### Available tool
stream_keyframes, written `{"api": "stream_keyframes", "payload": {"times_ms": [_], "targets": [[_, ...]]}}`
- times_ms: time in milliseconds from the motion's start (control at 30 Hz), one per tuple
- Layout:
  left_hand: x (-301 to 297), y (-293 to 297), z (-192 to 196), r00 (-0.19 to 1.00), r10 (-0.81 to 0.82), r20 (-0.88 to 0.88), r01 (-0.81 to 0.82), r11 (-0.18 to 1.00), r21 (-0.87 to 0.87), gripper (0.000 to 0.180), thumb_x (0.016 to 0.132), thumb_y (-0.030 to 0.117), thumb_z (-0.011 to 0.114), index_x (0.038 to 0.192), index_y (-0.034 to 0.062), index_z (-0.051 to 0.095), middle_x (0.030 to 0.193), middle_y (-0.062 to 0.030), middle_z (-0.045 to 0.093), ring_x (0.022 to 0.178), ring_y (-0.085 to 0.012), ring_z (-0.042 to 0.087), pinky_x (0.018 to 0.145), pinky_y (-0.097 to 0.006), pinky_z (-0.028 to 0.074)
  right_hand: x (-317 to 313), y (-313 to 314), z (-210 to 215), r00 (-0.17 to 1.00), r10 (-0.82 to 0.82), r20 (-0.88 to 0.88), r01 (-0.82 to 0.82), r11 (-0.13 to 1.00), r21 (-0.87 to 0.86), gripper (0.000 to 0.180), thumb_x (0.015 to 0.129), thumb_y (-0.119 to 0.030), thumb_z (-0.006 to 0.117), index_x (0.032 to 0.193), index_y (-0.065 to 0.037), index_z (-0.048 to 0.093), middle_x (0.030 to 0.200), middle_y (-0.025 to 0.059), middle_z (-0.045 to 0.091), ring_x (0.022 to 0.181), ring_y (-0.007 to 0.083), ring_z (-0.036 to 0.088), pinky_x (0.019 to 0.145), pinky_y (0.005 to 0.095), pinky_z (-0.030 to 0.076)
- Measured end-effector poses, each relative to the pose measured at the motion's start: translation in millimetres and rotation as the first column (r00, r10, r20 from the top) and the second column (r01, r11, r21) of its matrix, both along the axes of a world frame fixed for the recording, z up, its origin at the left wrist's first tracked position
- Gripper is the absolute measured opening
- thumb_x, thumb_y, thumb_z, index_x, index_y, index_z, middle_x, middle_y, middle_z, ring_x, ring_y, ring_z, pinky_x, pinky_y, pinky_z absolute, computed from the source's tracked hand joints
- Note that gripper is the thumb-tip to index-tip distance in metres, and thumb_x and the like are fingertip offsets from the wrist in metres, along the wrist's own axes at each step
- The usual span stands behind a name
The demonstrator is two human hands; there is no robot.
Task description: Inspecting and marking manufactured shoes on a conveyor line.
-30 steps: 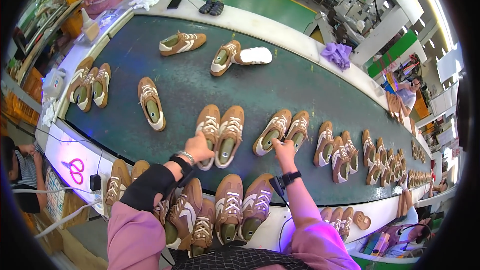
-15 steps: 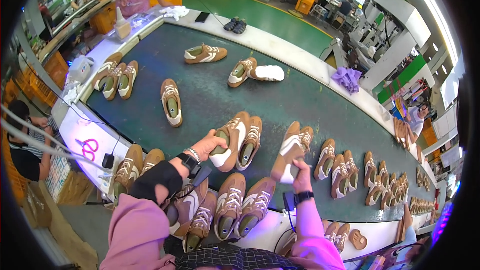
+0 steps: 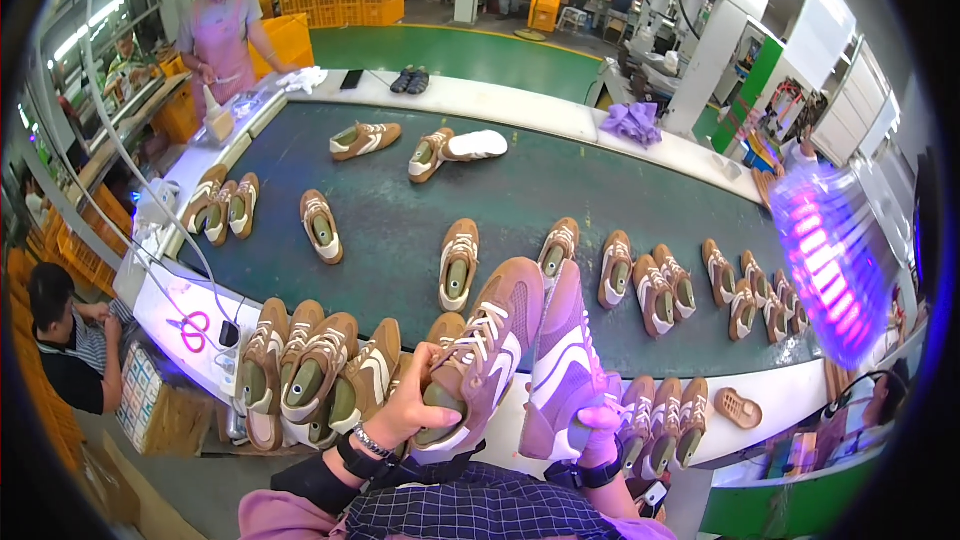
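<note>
Close to my body I hold up two brown sneakers with white trim, side by side. My left hand (image 3: 402, 410) is closed round the heel of the left sneaker (image 3: 492, 355), its thumb at the collar; white laces show on top. My right hand (image 3: 598, 432) grips the heel of the right sneaker (image 3: 558, 365), whose side with a white curved stripe faces me under purple light. Both toes point up and away, nearly touching. Just beyond them on the dark belt stand a single sneaker (image 3: 459, 265) and another sneaker (image 3: 558, 243), partly hidden by the held pair.
More sneakers (image 3: 300, 365) crowd the near white ledge on the left, others (image 3: 663, 420) on its right. A glowing purple lamp (image 3: 825, 270) hangs at the right. Scissors (image 3: 190, 330) lie on the left ledge. A co-worker (image 3: 222, 30) stands at the far left, beside the belt (image 3: 400, 210).
Both hands have lifted their sneakers off the belt area and drawn them together toward my body. The view has tilted up and turned right, bringing in the purple lamp.
</note>
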State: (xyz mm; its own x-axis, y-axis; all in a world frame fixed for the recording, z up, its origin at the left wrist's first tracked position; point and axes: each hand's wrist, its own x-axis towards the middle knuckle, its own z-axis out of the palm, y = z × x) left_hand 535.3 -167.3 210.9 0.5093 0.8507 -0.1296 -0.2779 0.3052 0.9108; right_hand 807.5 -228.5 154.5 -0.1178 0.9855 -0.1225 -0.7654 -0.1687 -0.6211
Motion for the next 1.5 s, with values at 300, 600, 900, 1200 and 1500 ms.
{"api": "stream_keyframes", "payload": {"times_ms": [300, 600, 900, 1200, 1500], "targets": [[63, -46, -8, 0.938, 0.196, 0.287, -0.214, 0.977, 0.029, 0.109, 0.058, 0.034, 0.088, 0.141, 0.0025, 0.024, 0.128, -0.0097, 0.046, 0.119, -0.0209, 0.046, 0.101, -0.034, 0.038, -18, -31, 7, 0.798, -0.568, 0.203, 0.519, 0.818, 0.247, 0.052, 0.081, -0.027, 0.061, 0.120, 0.000, 0.041, 0.109, 0.0086, 0.050, 0.099, 0.0164, 0.052, 0.088, 0.0328, 0.043], [59, -48, -50, 0.907, -0.178, 0.382, 0.301, 0.907, -0.294, 0.089, 0.069, 0.041, 0.080, 0.134, -0.0005, 0.037, 0.126, -0.0110, 0.052, 0.115, -0.0229, 0.052, 0.099, -0.038, 0.042, 33, -42, -3, 0.986, -0.013, -0.165, -0.014, 0.988, -0.157, 0.043, 0.083, -0.026, 0.061, 0.117, -0.001, 0.052, 0.111, 0.0138, 0.060, 0.103, 0.0245, 0.059, 0.093, 0.0406, 0.047], [75, -46, -34, 0.930, -0.030, 0.366, 0.146, 0.944, -0.295, 0.085, 0.069, 0.044, 0.075, 0.132, -0.0007, 0.039, 0.116, -0.0126, 0.056, 0.111, -0.0239, 0.055, 0.094, -0.039, 0.047, 58, -36, 26, 0.981, 0.193, -0.032, -0.195, 0.975, -0.110, 0.057, 0.077, -0.016, 0.066, 0.126, 0.004, 0.044, 0.117, 0.0156, 0.056, 0.102, 0.0248, 0.059, 0.089, 0.0364, 0.050], [85, -11, -1, 0.700, 0.560, 0.443, -0.426, 0.825, -0.371, 0.048, 0.083, 0.030, 0.061, 0.124, 0.0068, 0.049, 0.119, -0.0084, 0.057, 0.112, -0.0239, 0.055, 0.099, -0.040, 0.044, 55, 6, 44, 0.923, -0.360, -0.138, 0.349, 0.932, -0.098, 0.047, 0.088, -0.025, 0.061, 0.129, -0.008, 0.045, 0.125, 0.0079, 0.054, 0.116, 0.0243, 0.052, 0.100, 0.0429, 0.043], [82, -16, -25, 0.673, 0.658, 0.338, -0.502, 0.742, -0.445, 0.045, 0.083, 0.032, 0.062, 0.120, 0.0083, 0.053, 0.114, -0.0053, 0.061, 0.104, -0.0208, 0.059, 0.088, -0.035, 0.052, 42, -6, 32, 0.921, -0.379, -0.086, 0.362, 0.917, -0.169, 0.048, 0.088, -0.025, 0.061, 0.130, -0.009, 0.042, 0.126, 0.0080, 0.053, 0.115, 0.0233, 0.053, 0.097, 0.0441, 0.046]]}}
